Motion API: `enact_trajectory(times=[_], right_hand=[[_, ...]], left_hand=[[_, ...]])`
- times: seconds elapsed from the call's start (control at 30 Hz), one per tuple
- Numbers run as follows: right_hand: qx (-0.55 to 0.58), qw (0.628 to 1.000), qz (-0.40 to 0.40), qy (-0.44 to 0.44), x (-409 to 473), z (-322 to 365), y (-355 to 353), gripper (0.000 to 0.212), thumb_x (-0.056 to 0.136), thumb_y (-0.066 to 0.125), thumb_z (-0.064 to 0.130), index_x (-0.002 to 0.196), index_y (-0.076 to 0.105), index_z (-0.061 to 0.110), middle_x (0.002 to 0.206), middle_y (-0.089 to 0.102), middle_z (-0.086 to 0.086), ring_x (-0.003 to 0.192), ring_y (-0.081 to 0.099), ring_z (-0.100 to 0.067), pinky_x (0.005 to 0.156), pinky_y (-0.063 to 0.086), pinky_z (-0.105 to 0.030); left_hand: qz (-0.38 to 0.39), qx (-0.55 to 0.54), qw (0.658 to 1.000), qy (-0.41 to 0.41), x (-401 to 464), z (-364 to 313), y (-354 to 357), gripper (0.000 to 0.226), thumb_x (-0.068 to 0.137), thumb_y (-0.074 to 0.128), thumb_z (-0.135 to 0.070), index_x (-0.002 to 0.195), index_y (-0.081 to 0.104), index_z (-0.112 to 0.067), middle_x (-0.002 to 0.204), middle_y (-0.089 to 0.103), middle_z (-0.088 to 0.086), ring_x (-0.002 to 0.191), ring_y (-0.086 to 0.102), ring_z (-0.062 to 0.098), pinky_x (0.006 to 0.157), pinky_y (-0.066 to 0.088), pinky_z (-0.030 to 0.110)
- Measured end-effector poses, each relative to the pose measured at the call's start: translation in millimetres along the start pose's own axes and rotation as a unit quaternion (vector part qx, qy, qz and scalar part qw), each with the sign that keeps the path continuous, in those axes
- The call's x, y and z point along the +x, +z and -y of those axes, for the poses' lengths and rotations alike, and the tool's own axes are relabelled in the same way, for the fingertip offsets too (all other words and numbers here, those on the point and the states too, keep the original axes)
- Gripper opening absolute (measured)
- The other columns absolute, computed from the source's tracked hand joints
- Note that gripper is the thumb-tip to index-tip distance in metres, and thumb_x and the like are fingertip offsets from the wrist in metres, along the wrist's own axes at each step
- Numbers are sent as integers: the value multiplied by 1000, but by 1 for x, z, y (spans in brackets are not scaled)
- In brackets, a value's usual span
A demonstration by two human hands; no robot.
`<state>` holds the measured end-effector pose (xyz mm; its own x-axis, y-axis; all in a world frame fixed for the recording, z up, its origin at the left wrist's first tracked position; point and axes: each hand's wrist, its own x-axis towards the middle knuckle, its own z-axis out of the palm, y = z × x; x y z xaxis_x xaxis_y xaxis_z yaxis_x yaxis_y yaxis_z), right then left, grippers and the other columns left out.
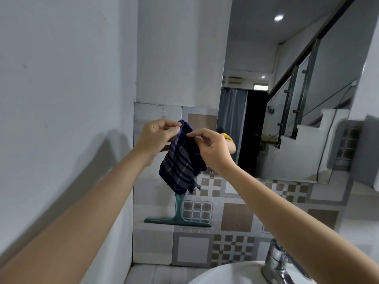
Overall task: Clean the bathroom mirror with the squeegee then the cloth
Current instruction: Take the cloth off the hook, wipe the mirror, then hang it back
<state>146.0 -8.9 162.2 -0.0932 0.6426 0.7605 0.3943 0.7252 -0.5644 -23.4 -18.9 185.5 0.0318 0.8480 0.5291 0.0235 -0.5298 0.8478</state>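
A dark blue checked cloth (180, 160) hangs in front of the tiled wall, pinched at its top edge by both hands. My left hand (155, 138) grips its upper left corner; my right hand (213, 148) holds the top just to the right. Below the cloth a teal squeegee (178, 216) hangs against the tiles, blade down and level, its handle top hidden behind the cloth. The mirror (287, 99) fills the wall to the right and reflects a staircase and a dark doorway.
A white basin (225, 273) sits at the bottom with a chrome tap (279, 261) at its right. A plain white wall (61, 78) closes the left side. Patterned grey and brown tiles (235, 218) cover the wall under the mirror.
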Motion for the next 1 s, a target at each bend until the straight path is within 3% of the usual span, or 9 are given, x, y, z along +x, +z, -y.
enact_trajectory(times=[0.13,0.2,0.3,0.47,0.63,0.73,0.8,0.9,1.0], right_hand=[[-82,997,-2,-8,15,3,7,31,94,46,-1,108,71,12,108,71,-3,99,63,-12,79,44,-2],[-107,994,-13,-3,25,6,10,23,92,54,6,107,72,11,105,72,-1,93,62,-8,73,41,2],[-141,990,-6,-28,41,14,15,24,85,71,25,105,72,13,101,73,2,91,62,-7,77,43,-8],[-204,975,44,-83,75,21,23,38,80,76,31,114,69,17,106,68,-6,97,62,-20,85,49,-30],[-309,945,61,-85,108,22,30,49,85,66,45,131,57,32,105,46,-1,86,53,-18,72,47,-32],[-360,927,75,-79,117,12,34,49,88,62,47,134,53,34,111,47,-5,88,57,-23,71,47,-33],[-349,931,73,-70,118,1,38,45,89,59,47,132,54,34,112,51,-6,88,58,-24,72,50,-35],[-279,956,61,-65,110,-15,51,36,91,54,44,124,60,30,110,64,-3,93,62,-25,75,53,-39],[-181,983,28,-25,100,-23,64,31,94,53,38,120,62,23,106,70,-4,98,62,-26,77,54,-41]], left_hand=[[-24,105,992,66,1,5,-19,16,79,70,-6,90,70,-17,88,70,7,76,65,16,74,54,30],[-42,181,976,113,4,9,-24,17,80,68,-2,89,70,-16,85,69,-1,73,63,9,72,51,20],[-91,242,954,150,13,12,-29,18,81,63,1,84,73,-14,80,68,-6,66,59,-1,64,43,6],[-161,234,948,146,43,8,-39,28,83,54,6,95,73,-11,95,72,3,88,65,12,81,49,19],[-115,272,944,144,75,-2,-43,30,86,58,-1,115,65,-6,107,68,7,94,61,12,79,45,15],[-90,290,944,129,88,4,-44,35,86,57,0,120,61,-5,116,66,9,107,61,16,88,47,22],[-102,276,947,130,88,13,-41,36,84,55,6,118,62,-4,114,66,7,105,59,14,87,45,17],[-134,232,956,123,82,31,-37,33,85,53,10,113,66,-4,102,63,-1,88,56,2,67,39,-3],[-157,214,958,107,80,47,-35,24,89,54,-1,107,68,-7,96,65,1,86,58,11,66,42,6]])
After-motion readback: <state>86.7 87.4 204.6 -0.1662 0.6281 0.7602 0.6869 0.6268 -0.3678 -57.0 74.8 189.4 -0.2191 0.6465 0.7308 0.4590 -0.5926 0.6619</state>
